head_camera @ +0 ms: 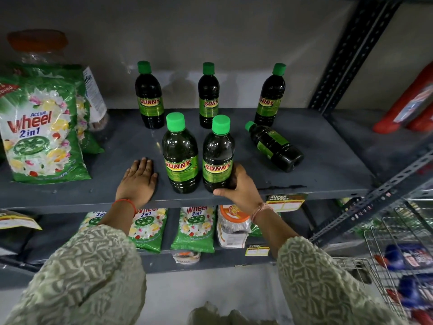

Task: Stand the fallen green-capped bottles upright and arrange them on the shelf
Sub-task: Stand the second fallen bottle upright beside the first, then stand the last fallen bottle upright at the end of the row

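Observation:
Several dark bottles with green caps and "SUNNY" labels are on the grey shelf (328,165). Three stand upright in a back row: left (149,97), middle (208,97), right (270,97). Two stand at the front: one (180,156) free, the other (218,158) gripped low on its right side by my right hand (241,186). One bottle (274,146) lies on its side at the right, cap pointing back-left. My left hand (138,181) rests flat on the shelf, fingers spread, just left of the front bottles.
Green "Wheel 2in1" detergent bags (39,132) and a jar with an orange lid (37,45) fill the shelf's left. Red containers (407,106) sit on the neighbouring shelf at right. More detergent bags (194,228) lie on the lower shelf. A wire basket (393,266) is at lower right.

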